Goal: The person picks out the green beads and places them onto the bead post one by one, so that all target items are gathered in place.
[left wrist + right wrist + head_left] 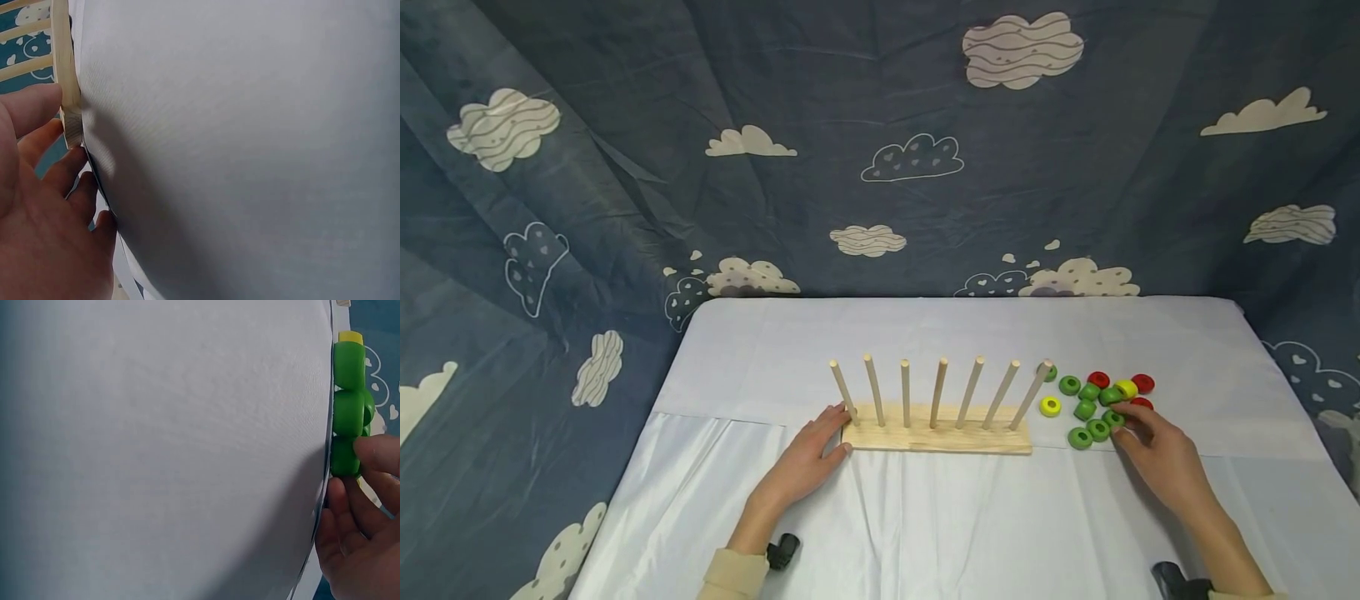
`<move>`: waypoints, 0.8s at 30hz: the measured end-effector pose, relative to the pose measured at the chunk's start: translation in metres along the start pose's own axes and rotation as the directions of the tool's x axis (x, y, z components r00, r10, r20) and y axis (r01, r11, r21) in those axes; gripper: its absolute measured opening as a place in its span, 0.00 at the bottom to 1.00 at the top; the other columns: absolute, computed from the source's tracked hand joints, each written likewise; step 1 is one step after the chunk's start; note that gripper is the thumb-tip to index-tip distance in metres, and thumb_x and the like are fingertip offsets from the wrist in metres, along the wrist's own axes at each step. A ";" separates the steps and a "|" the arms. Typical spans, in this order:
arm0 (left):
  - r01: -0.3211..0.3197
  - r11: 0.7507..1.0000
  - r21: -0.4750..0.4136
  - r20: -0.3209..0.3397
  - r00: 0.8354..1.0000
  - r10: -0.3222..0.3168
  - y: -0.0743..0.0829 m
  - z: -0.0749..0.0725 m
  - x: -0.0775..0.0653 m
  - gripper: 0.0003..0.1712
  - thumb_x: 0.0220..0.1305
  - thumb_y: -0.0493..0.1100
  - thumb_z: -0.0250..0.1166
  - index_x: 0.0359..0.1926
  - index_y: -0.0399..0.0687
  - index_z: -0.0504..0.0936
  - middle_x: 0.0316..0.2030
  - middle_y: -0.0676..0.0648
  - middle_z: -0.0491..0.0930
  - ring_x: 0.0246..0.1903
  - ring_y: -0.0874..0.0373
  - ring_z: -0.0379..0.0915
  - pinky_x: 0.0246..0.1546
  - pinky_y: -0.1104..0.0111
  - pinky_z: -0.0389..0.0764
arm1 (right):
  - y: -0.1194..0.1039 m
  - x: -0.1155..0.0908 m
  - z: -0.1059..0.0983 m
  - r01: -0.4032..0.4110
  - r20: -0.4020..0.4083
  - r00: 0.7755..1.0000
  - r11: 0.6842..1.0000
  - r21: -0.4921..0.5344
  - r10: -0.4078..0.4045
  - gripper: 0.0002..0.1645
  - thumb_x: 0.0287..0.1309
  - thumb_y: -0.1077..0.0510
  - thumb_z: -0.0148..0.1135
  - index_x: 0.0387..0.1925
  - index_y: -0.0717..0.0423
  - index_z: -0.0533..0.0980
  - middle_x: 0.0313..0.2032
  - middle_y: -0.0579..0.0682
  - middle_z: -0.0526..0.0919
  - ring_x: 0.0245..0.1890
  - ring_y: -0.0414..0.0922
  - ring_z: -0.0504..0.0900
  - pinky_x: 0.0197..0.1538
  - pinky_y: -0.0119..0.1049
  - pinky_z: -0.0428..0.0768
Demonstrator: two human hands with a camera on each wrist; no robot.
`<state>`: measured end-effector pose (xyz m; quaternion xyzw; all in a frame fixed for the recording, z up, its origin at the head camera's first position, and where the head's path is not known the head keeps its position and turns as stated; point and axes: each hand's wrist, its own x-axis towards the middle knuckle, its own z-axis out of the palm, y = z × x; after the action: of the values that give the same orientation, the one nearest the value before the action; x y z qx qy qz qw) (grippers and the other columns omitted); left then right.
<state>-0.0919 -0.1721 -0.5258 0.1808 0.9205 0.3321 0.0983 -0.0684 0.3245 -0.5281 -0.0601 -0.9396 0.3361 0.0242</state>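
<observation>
A wooden peg board [936,443] with a row of upright dowels lies on the white cloth. My left hand [808,458] grips its left end; the left wrist view puts the thumb [37,106] on the front side of the base and the fingers around the end. To the right of the board, my right hand [1168,462] pinches a green bead [344,456] between thumb and fingers, at the near right side of a loose group of beads. Two more green beads [349,412] line up beside it. No beads sit on the dowels.
Several green beads [1070,385], a few red beads [1098,380] and two yellow beads [1049,406] lie close together right of the board. One green bead is partly behind the rightmost dowel [1032,396]. A dark cloud-patterned curtain [820,200] hangs behind the table.
</observation>
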 end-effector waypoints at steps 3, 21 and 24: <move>-0.002 1.000 -0.002 0.003 1.000 0.002 0.001 -0.001 0.000 0.29 0.72 0.43 0.59 0.71 0.43 0.66 0.73 0.44 0.59 0.73 0.48 0.49 0.70 0.47 0.53 | 0.002 0.002 0.000 -0.003 0.006 1.000 1.000 0.000 0.003 0.24 0.64 0.63 0.62 0.60 0.65 0.71 0.51 0.71 0.76 0.52 0.69 0.74 0.51 0.66 0.74; 0.005 1.000 -0.011 -0.002 1.000 -0.005 0.003 -0.002 -0.001 0.28 0.74 0.44 0.56 0.70 0.41 0.66 0.72 0.41 0.59 0.73 0.46 0.50 0.70 0.47 0.53 | -0.001 -0.002 -0.004 0.008 -0.027 1.000 0.999 -0.032 -0.009 0.26 0.62 0.64 0.64 0.60 0.69 0.71 0.46 0.71 0.79 0.44 0.69 0.79 0.43 0.62 0.79; 0.011 1.000 -0.014 -0.003 1.000 -0.011 0.002 -0.001 -0.001 0.28 0.74 0.44 0.56 0.70 0.41 0.66 0.72 0.41 0.60 0.72 0.46 0.50 0.70 0.47 0.53 | -0.003 -0.004 -0.007 0.015 -0.055 0.998 1.000 -0.018 -0.016 0.26 0.63 0.64 0.63 0.60 0.69 0.71 0.48 0.71 0.78 0.44 0.68 0.79 0.42 0.60 0.80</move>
<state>-0.0909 -0.1718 -0.5234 0.1744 0.9194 0.3382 0.0998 -0.0640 0.3255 -0.5208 -0.0623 -0.9420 0.3257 0.0521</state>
